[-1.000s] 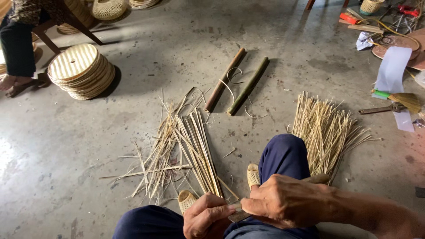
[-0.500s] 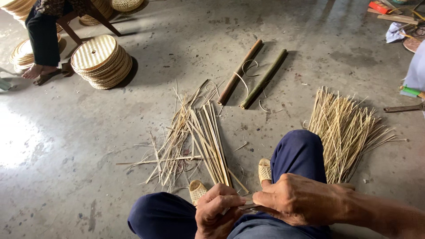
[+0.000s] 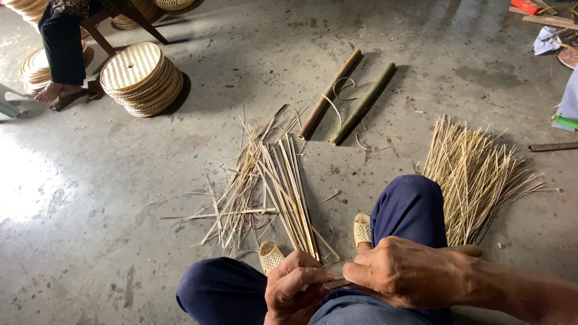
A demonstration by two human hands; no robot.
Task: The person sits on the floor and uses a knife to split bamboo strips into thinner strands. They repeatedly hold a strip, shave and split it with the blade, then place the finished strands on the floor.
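Over the lap, between the knees, the left hand pinches a thin bamboo strip with thumb and fingertips pressed together. The right hand is curled closed around a wooden handle, meeting the same strip. Beyond the feet, split bamboo strips lie on the concrete floor, a fanned bundle of sticks to the right.
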